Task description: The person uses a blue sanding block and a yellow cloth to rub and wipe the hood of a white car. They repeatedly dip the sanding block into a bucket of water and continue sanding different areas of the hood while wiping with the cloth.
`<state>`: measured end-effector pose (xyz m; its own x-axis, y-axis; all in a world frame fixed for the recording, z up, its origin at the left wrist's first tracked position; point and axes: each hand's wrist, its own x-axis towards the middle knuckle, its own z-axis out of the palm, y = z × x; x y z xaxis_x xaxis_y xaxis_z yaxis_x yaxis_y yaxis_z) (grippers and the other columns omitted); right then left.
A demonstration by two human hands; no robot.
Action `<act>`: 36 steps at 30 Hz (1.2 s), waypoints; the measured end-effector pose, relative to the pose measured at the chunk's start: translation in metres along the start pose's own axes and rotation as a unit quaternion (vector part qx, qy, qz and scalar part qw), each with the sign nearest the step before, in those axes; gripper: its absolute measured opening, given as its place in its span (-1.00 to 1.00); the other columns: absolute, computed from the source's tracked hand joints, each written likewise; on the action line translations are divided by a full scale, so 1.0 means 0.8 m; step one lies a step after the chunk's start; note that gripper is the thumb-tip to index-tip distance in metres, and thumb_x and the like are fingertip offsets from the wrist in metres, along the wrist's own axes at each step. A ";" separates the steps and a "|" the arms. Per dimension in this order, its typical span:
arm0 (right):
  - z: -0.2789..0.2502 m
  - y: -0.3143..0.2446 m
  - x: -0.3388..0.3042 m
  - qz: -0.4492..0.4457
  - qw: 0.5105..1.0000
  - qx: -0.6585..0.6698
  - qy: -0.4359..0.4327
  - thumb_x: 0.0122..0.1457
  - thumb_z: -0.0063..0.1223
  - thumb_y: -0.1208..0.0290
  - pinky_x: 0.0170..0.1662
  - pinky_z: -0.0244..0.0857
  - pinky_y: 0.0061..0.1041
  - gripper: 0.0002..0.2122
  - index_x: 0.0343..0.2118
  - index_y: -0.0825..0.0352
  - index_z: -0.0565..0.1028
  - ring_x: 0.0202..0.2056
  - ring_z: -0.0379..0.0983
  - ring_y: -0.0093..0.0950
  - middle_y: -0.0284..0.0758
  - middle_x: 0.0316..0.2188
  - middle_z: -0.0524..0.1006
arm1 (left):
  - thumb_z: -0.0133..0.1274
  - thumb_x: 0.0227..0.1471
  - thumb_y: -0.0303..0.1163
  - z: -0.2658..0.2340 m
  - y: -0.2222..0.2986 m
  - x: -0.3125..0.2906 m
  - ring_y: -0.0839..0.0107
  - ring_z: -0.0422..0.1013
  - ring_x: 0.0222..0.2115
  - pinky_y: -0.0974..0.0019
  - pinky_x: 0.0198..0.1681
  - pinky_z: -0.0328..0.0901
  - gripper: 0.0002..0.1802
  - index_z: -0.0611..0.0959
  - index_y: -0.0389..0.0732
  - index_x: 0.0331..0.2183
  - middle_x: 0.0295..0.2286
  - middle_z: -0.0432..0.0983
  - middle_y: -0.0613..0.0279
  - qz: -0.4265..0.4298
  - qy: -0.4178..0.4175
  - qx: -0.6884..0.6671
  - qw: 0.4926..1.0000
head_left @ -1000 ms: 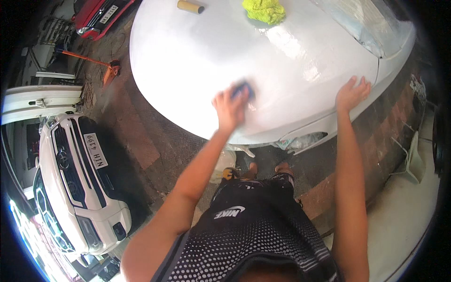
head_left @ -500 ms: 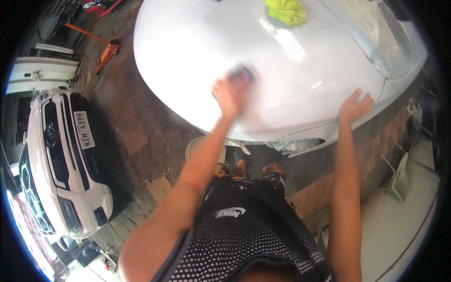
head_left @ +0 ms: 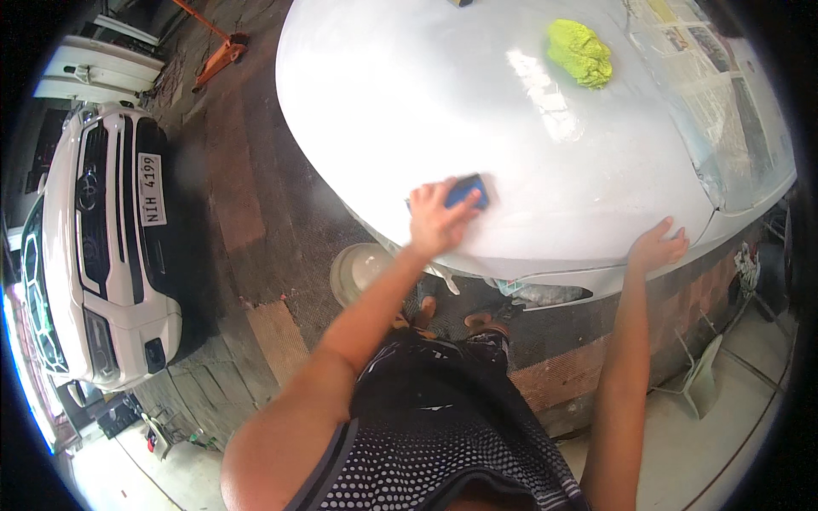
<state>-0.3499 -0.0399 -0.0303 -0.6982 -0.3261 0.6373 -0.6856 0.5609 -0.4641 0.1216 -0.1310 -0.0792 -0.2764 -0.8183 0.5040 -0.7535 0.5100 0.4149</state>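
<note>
My left hand (head_left: 439, 223) is wrapped over a blue block (head_left: 468, 192), which looks like a sanding block, pressed against the white hood (head_left: 400, 102) of a car. Fingers lie across its top, and its underside is hidden. Farther right, my right hand (head_left: 658, 245) rests on the hood's near side edge, close to a panel seam, its fingers spread and holding nothing. A crumpled yellow-green cloth (head_left: 580, 54) sits on the hood beyond both hands. At the top edge lies a small dark object (head_left: 460, 2), too cut off to name.
Plastic and paper cover the windshield (head_left: 720, 111). A pale round bucket (head_left: 345, 277) stands below the hood's near edge. Another white car (head_left: 128, 315) is parked at left, with an orange floor jack (head_left: 223, 61) beyond it. A pale chair-like object (head_left: 703, 375) is at right.
My left hand has slid with the blue block toward the hood's near edge. My right hand stays on the side edge. The whole view has shifted, so the hood and cloth appear lower and farther right.
</note>
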 end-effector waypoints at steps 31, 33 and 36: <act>-0.002 -0.044 0.004 -0.204 0.978 -0.034 -0.026 0.44 -0.19 0.15 0.41 -0.21 0.16 -0.57 0.18 0.37 0.43 0.38 0.03 0.06 -0.01 0.32 0.26 | 0.26 0.07 -0.14 -0.005 -0.064 0.191 0.05 0.39 -0.21 -0.04 -0.09 0.20 -0.73 0.80 0.10 -0.16 -0.24 0.54 0.23 -0.219 0.177 0.191 0.940; -0.011 -0.049 0.009 -0.258 0.965 0.008 -0.046 0.41 -0.13 0.22 0.40 -0.21 0.20 -0.63 0.15 0.32 0.45 0.39 0.03 0.02 -0.06 0.30 0.29 | 0.30 0.02 -0.15 0.030 0.043 0.136 0.07 0.41 -0.20 -0.03 -0.08 0.22 -0.71 0.80 0.11 -0.16 -0.19 0.55 0.23 -0.174 0.121 0.170 0.963; -0.029 -0.052 0.019 -0.345 0.933 0.049 -0.092 0.38 -0.08 0.28 0.40 -0.16 0.16 -0.66 0.12 0.30 0.47 0.37 0.08 -0.04 -0.12 0.26 0.34 | 0.24 -0.08 -0.32 0.037 0.137 0.040 0.03 0.41 -0.21 -0.11 -0.15 0.27 -0.58 0.76 0.18 -0.09 -0.11 0.53 0.14 -0.019 0.061 0.035 0.997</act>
<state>-0.3271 -0.0502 0.0130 -0.1008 -0.7141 0.6928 -0.9941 0.0997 -0.0420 0.0127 -0.1092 -0.0401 -0.1760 -0.7965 0.5785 -0.8031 0.4560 0.3835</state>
